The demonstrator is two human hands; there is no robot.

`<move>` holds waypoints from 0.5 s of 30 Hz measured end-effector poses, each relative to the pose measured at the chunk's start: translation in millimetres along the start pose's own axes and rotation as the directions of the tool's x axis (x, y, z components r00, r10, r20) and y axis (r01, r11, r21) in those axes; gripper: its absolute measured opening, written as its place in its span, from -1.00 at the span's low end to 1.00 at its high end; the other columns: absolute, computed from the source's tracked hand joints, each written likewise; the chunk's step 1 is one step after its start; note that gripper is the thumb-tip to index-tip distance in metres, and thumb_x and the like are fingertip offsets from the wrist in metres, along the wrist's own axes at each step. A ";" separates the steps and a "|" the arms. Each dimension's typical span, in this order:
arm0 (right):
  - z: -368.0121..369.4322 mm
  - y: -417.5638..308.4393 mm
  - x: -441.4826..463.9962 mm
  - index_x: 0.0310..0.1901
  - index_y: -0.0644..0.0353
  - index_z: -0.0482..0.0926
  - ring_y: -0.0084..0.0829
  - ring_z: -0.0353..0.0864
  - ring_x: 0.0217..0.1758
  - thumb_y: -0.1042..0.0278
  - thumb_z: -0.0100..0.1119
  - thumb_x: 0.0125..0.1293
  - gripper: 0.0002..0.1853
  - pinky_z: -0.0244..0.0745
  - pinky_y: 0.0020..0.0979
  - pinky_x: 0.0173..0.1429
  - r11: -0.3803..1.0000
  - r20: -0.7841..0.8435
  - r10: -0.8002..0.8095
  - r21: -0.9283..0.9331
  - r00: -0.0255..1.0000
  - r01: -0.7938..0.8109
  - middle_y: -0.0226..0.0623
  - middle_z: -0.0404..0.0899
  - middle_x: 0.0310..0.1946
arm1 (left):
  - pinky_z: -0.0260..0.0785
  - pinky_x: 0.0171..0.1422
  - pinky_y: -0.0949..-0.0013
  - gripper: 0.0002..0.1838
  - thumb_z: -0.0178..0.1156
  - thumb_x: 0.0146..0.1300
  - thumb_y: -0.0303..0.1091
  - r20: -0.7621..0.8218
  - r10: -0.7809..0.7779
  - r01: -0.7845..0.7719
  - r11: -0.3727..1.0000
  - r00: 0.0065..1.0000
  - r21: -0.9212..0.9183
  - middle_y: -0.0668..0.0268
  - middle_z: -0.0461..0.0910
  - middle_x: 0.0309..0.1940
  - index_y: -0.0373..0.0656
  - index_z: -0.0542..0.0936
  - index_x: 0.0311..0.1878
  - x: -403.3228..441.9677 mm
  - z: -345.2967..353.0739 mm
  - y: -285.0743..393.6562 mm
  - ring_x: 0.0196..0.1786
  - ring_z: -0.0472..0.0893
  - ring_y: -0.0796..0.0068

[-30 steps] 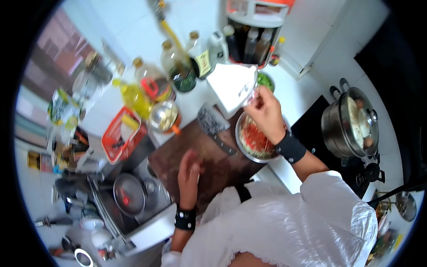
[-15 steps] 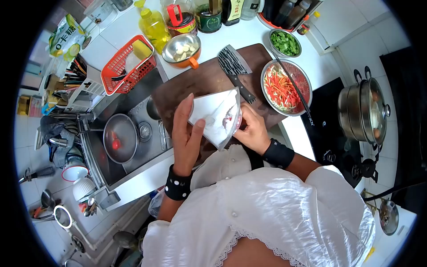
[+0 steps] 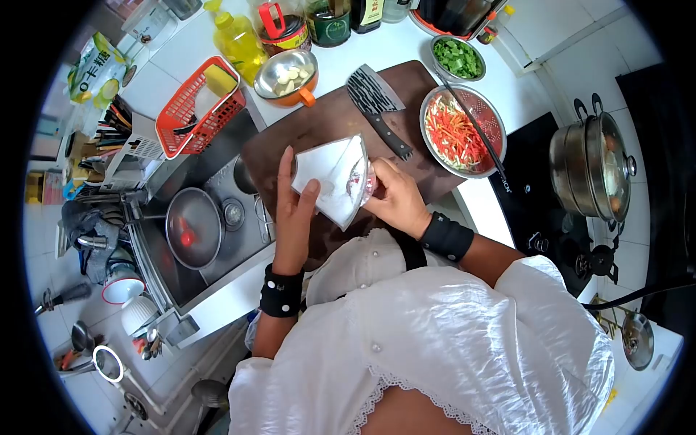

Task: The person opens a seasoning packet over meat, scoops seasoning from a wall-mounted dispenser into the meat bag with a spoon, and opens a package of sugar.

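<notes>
Both hands hold a clear plastic packet (image 3: 330, 174) with white contents and a reddish printed patch, above the brown cutting board (image 3: 272, 156). My left hand (image 3: 292, 221) grips its left side, the thumb lying on the white face and the fingers behind. On the right side, the fingers of my right hand (image 3: 399, 199) are closed around the packet's edge. A cleaver (image 3: 377, 98) with a black-patterned blade rests on the board, beyond my right hand. To its right stands a metal strainer bowl (image 3: 493, 119) of shredded red and pale vegetables (image 3: 453, 134), with dark chopsticks (image 3: 475, 127) across it.
Behind the board are a bowl of garlic cloves (image 3: 291, 76), a bowl of chopped greens (image 3: 458, 59) and a yellow bottle (image 3: 239, 43). A red basket (image 3: 170, 119) stands by the sink (image 3: 174, 279), which holds a metal strainer (image 3: 194, 230). A steamer pot (image 3: 580, 170) sits on the stove at right.
The packet and both hands have shifted slightly left in view, while the whole scene has also moved a little. Both hands keep their hold on the packet.
</notes>
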State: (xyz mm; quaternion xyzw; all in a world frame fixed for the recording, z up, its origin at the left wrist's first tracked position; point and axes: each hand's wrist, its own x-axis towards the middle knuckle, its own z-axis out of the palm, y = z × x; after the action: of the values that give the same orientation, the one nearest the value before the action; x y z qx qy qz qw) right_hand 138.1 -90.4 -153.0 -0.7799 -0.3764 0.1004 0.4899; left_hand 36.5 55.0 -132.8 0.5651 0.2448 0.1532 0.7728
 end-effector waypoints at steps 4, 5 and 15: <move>-6.0 -5.4 -4.6 -0.35 0.25 0.36 -0.27 0.46 -0.46 0.40 0.26 -0.04 -0.73 0.37 -0.35 -0.38 1.000 -0.038 0.023 -0.017 0.999 -0.024 -0.22 0.36 -0.46 | 0.36 0.14 0.32 -0.19 0.06 0.20 -0.43 0.105 -0.046 0.081 0.933 0.993 -0.352 0.15 0.27 0.17 0.10 -0.18 0.41 -12.8 10.5 -11.7 0.16 0.40 0.33; -6.7 -5.3 -4.6 -0.35 0.25 0.36 -0.28 0.46 -0.46 0.41 0.26 -0.04 -0.73 0.37 -0.35 -0.38 0.999 -0.060 0.018 -0.034 0.998 -0.020 -0.23 0.36 -0.46 | 0.37 0.14 0.29 -0.18 0.06 0.19 -0.44 0.125 -0.076 0.114 0.935 0.989 -0.337 0.13 0.26 0.17 0.11 -0.20 0.40 -16.3 12.4 -12.8 0.16 0.39 0.31; -89.2 -9.4 14.4 -0.25 0.21 0.53 -0.37 0.51 -0.36 0.53 0.13 0.10 -0.85 0.41 -0.45 -0.28 0.963 0.110 -0.172 -0.190 0.979 0.191 -0.27 0.44 -0.35 | 0.41 0.09 0.27 -0.20 -0.01 0.12 -0.57 0.039 -0.218 0.220 0.936 0.975 -0.276 0.03 0.28 0.16 0.08 -0.15 0.38 -25.6 19.9 -13.7 0.11 0.44 0.27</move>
State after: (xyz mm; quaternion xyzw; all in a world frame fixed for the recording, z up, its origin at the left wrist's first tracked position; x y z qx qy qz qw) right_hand 190.4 -139.7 -97.6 -0.7818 -0.4768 0.0529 0.3983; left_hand 25.6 21.7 -135.8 0.4206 0.2792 0.0969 0.8578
